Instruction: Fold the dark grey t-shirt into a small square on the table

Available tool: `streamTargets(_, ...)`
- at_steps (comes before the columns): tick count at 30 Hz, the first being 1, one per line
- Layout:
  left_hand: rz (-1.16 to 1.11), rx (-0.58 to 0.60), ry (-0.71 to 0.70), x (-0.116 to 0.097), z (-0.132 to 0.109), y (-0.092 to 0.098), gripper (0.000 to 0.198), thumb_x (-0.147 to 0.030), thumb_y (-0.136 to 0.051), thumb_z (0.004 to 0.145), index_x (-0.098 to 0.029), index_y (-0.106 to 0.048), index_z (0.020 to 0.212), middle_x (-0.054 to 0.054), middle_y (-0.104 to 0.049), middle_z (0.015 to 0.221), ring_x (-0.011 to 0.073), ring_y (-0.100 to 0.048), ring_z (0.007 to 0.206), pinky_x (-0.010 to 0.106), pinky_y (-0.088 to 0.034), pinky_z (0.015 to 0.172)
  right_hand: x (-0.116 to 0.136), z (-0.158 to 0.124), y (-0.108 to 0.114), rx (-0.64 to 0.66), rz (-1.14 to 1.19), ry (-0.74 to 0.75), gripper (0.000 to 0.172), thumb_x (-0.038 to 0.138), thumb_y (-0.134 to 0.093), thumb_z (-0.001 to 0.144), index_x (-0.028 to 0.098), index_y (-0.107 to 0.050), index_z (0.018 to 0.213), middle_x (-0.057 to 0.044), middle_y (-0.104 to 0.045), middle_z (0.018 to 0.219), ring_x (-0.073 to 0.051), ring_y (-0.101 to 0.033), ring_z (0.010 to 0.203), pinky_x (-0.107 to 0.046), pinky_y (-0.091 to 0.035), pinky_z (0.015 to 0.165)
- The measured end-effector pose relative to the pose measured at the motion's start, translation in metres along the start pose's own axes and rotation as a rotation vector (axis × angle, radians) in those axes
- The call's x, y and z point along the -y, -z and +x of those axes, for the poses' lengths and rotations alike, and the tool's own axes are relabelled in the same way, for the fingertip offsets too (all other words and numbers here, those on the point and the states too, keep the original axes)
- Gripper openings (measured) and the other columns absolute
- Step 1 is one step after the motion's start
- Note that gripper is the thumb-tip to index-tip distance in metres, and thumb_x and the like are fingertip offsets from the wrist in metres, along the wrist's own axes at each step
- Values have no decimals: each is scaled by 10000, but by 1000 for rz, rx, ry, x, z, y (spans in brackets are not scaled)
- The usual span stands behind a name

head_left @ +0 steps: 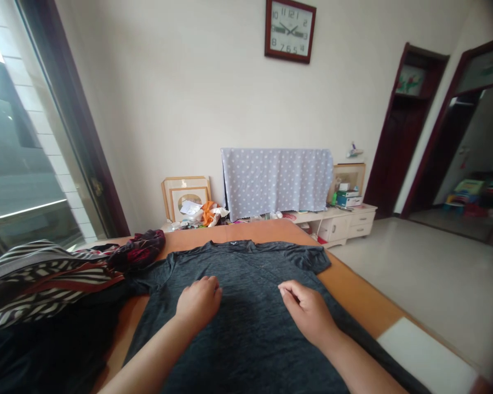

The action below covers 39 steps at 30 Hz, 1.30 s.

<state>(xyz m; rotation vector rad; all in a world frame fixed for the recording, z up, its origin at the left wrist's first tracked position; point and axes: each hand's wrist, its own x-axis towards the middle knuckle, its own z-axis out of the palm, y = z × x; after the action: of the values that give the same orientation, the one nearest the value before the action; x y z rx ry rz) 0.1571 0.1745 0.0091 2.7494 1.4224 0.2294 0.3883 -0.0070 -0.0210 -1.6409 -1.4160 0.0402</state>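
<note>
A dark grey heathered T-shirt (pixel 238 339) lies spread flat, collar away from me, on an orange-tan padded surface (pixel 353 290). My left hand (pixel 199 301) rests on the shirt's chest, fingers loosely curled, with nothing visible in them. My right hand (pixel 306 312) sits a short way to the right on the same fabric, also curled and holding nothing I can see. Against the shirt's left sleeve lies a heap of black-and-white striped cloth with a rust band (pixel 45 284). A dark red patterned cloth (pixel 137 250) lies at the heap's far end.
A white board (pixel 425 355) lies at the lower right edge of the surface. Beyond stands a low cream cabinet (pixel 337 224) with a polka-dot cloth (pixel 276 183), picture frames and scattered papers. A tiled floor stretches to the right, and a glass door (pixel 36 137) stands at the left.
</note>
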Motion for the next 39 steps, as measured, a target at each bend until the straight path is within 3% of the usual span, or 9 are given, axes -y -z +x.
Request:
streamTargets(7,22,-56,-22,-17,-66,-15,384,-596,-406,901,-317,-646,1009,90,-653,1112,299,-584,1085,396,-432,816,4,-1,8,-138,73,-14,279,399,-483,954,225,-700,982,-26,-714,834,-173,-658,757,-254,-493,732)
streamTargets(14,17,-99,-56,-27,-96,-25,496,-599,-327,939,-276,-616,1180,108,-602,1210,292,-528,1135,406,-389,905,-1,8,26,-350,298,-156,382,510,-499,928,178,-679,985,15,-585,609,-142,-555,572,-233,-453,589)
streamTargets(26,6,-109,-76,-29,-97,-24,540,-602,-304,945,-245,-604,1218,119,-574,1223,304,-497,1153,427,-372,906,-11,8,68,-388,296,-226,345,496,-543,880,184,-686,908,3,-623,623,-147,-576,593,-233,-442,600)
streamTargets(34,21,-98,-77,-29,-96,-25,522,-598,-316,939,-231,-604,1173,126,-575,1198,314,-502,1150,438,-389,891,-57,-7,96,-256,190,-380,330,473,-528,851,192,-693,897,3,-652,637,-146,-584,589,-226,-411,575)
streamTargets(39,-39,-40,-114,-17,-73,-18,466,-607,-372,918,-239,-634,1036,90,-595,1086,278,-557,1042,384,-414,830,-93,-7,101,-225,185,-528,274,441,-558,805,185,-653,781,1,-638,628,-131,-557,576,-214,-385,546)
